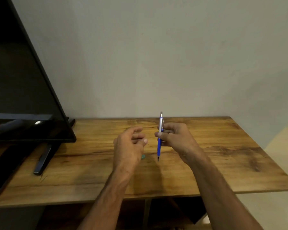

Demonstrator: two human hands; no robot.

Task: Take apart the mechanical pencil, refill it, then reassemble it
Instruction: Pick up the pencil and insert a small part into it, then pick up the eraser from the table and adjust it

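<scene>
Blue and silver, the pencil (pixel 160 138) stands nearly upright, tip down, above the wooden table (pixel 223 155), pinched in the right hand (pixel 174 136). The left hand (pixel 130 143) hovers just beside it, fingers loosely curled and holding nothing, with a small green thing (pixel 143 157) peeking out under it.

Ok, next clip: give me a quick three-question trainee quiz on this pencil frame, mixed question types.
1. True or false: the mechanical pencil lies flat on the wooden table.
2. Which hand holds the pencil? A) left hand B) right hand C) both
3. Fill in: the pencil's writing tip points ____, toward the table.

Key
1. False: it is held roughly upright above the table.
2. B: the left hand is beside it, fingers loosely curled, not touching the pencil.
3. Down: the blue grip end is low and the silver end is up.
</scene>
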